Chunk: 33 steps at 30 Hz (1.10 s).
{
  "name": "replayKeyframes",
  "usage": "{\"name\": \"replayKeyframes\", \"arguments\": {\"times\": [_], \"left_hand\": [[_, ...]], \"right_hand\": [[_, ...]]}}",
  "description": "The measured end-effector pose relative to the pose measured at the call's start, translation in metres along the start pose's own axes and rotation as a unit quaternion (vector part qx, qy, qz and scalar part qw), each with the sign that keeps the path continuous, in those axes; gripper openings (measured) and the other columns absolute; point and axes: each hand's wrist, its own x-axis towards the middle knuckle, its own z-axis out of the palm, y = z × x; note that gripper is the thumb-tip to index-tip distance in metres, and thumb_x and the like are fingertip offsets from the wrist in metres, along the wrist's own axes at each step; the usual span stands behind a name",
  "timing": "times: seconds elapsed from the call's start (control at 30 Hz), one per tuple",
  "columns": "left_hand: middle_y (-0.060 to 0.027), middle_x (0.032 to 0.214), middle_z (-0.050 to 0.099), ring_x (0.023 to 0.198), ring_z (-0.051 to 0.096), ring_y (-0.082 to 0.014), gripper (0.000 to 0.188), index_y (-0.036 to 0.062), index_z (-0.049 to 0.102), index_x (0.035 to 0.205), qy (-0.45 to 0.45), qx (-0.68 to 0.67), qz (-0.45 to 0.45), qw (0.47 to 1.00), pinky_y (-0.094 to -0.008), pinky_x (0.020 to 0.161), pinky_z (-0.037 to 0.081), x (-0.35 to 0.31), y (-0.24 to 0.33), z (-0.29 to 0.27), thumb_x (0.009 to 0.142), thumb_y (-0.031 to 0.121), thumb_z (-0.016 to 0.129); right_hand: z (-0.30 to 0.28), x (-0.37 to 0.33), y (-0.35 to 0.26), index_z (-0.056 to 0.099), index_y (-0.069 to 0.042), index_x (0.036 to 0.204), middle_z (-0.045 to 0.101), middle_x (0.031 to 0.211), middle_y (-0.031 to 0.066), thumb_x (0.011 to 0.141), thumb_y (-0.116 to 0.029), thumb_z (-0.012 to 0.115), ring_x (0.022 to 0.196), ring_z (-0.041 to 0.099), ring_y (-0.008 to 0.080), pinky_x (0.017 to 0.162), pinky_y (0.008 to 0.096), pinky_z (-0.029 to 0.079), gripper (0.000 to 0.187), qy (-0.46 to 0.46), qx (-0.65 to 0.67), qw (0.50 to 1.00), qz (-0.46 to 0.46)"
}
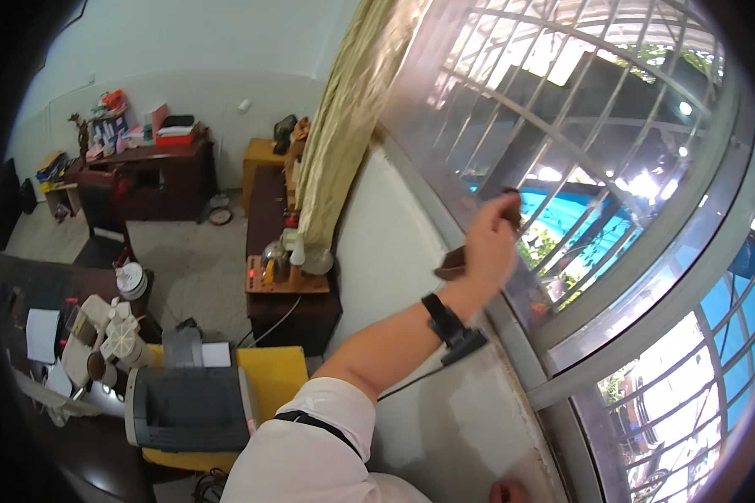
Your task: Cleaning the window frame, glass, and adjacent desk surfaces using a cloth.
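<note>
Gripping a dark-brown cloth-like piece (450, 264), left hand (489, 246) is up at the transparent metal-framed window pane (476, 134), near its lower left edge. Right hand (508, 492) well apart at lower view edge, mostly cut off; can't tell if holding anything. Probably mid-wipe: haze at pane's upper left suggests glass left to do; finished area can't be told.

A yellow desk (281, 381) carries a grey printer (189, 407). The dark desk (29, 289) at left bears white paper (42, 335).
</note>
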Motion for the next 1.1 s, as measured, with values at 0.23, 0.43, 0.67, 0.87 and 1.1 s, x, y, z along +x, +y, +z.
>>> {"name": "replayKeyframes", "arguments": {"times": [0.23,0.43,0.67,0.87,1.1], "left_hand": [[-0.0125,0.119,0.070,0.112,0.066,-0.0319,0.036,0.0079,0.076,0.115,-0.543,-0.020,-0.165,0.823,-0.0411,0.096,0.053,-0.235,0.064,0.000,0.088,-0.005,0.055],[-0.0099,0.116,0.070,0.107,0.067,-0.0349,0.036,0.0084,0.077,0.113,-0.562,-0.060,-0.197,0.802,-0.0441,0.092,0.054,-0.296,0.074,-0.011,0.086,-0.004,0.057],[-0.0098,0.110,0.074,0.099,0.070,-0.0315,0.027,0.0088,0.077,0.113,-0.609,-0.030,-0.118,0.784,-0.0416,0.084,0.056,-0.222,0.071,-0.054,0.089,0.005,0.066],[-0.0163,0.124,0.070,0.105,0.069,-0.0329,0.044,0.0082,0.066,0.137,-0.696,0.069,-0.231,0.676,-0.0424,0.090,0.056,-0.237,0.067,-0.073,0.095,0.021,0.073],[-0.0154,0.110,0.073,0.095,0.069,-0.0259,0.031,0.0018,0.069,0.123,-0.712,0.099,-0.271,0.640,-0.0350,0.085,0.056,-0.249,0.062,-0.089,0.097,0.019,0.072]], "right_hand": [[0.000,0.029,-0.053,0.063,-0.003,0.130,0.070,0.116,0.0123,0.089,-0.023,0.077,0.082,0.072,0.0208,0.066,0.0344,0.056,0.047,0.185,0.404,0.895,-0.036],[-0.013,0.017,-0.016,0.053,0.000,0.142,0.061,0.130,0.0092,0.092,-0.031,0.077,0.119,0.061,0.0191,0.102,0.0347,0.049,0.063,0.115,0.257,0.954,0.105],[-0.046,0.004,0.007,0.063,-0.001,0.125,0.070,0.115,0.0092,0.103,-0.029,0.065,0.108,0.067,0.0189,0.097,0.0333,0.052,0.035,0.236,0.288,0.917,0.144],[-0.052,0.006,-0.006,0.060,-0.001,0.135,0.067,0.132,0.0117,0.101,-0.017,0.066,0.116,0.065,0.0188,0.100,0.0362,0.053,0.038,0.193,0.503,0.839,0.081],[-0.037,0.015,-0.023,0.063,0.004,0.136,0.068,0.133,0.0152,0.097,-0.002,0.066,0.124,0.065,0.0240,0.109,0.0389,0.051,0.040,0.180,0.591,0.787,0.009]]}}
